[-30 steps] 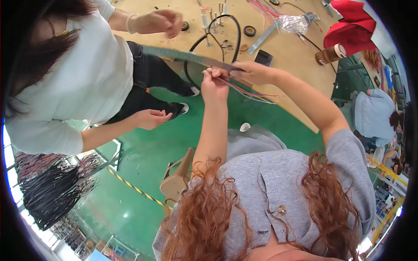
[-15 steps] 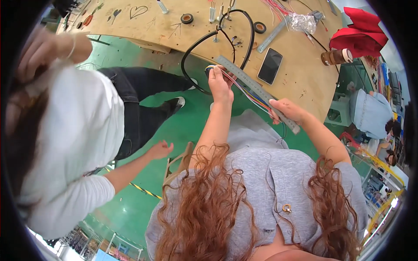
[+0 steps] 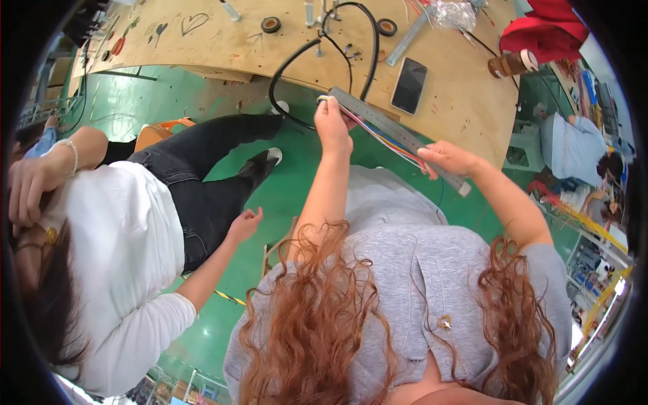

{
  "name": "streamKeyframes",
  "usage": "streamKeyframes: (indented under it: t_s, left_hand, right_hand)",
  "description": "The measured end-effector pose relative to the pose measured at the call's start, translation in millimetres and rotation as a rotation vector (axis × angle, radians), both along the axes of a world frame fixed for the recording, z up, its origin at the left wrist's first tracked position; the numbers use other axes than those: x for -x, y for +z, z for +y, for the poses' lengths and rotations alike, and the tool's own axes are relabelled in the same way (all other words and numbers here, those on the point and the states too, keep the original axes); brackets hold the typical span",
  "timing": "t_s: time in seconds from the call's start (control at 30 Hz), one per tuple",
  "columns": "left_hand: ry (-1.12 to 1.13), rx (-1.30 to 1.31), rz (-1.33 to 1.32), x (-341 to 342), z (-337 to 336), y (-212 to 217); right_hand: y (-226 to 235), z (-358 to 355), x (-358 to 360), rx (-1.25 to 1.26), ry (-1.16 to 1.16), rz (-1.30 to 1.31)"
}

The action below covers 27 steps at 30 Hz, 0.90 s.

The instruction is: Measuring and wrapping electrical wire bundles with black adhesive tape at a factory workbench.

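1. Taking the middle of the grey ruler (image 3: 379, 123) as the clock's hub, I see it slanting from ten o'clock to four, above the floor just off the table edge (image 3: 452, 101). The coloured wires (image 3: 388, 140) run alongside its lower edge, between the two hands.
2. The left hand (image 3: 332, 127), toward ten, is closed on the wires by the ruler's upper end, thumb on top; I can't see what its hidden fingers press.
3. The right hand (image 3: 451, 158), toward four, grips the ruler, thumb over its face. Whether it pinches the wires too, I cannot tell.
4. To do this well, I'd draw every strand straight and flat against the edge, hold the upper ends level with the ruler's end, and read the marks from squarely above.
5. The ruler looks like stiff, dull metal, thin and straight; the wires are slim, smooth-coated and probably springy, bowing slightly.
6. Toward eleven, a thick black cable (image 3: 374, 50) makes a rounded loop; at twelve lies a flat, glossy phone (image 3: 409, 86) on pale, scuffed wood.
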<state>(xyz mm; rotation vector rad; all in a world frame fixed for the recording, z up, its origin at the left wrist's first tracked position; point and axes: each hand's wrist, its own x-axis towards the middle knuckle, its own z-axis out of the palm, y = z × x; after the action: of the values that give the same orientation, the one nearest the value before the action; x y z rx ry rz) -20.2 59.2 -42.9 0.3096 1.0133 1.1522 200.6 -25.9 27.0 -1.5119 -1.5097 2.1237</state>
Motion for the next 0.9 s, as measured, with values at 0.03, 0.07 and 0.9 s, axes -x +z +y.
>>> streamKeyframes:
  t_s: [0.03, 0.07, 0.9]
  left_hand:
    - [-0.008, -0.01, 0.072, 1, 4, -5]
    - [-0.022, -0.019, 0.143, 2, 6, -11]
    - [-0.004, 0.079, 0.363, 26, 69, -26]
  right_hand:
    - [-1, 1, -3, 0.045, -0.02, 0.056]
    - [-6, 3, -7, 0.192, -0.06, 0.083]
    - [1, 47, 22, 0.381, -0.085, 0.32]
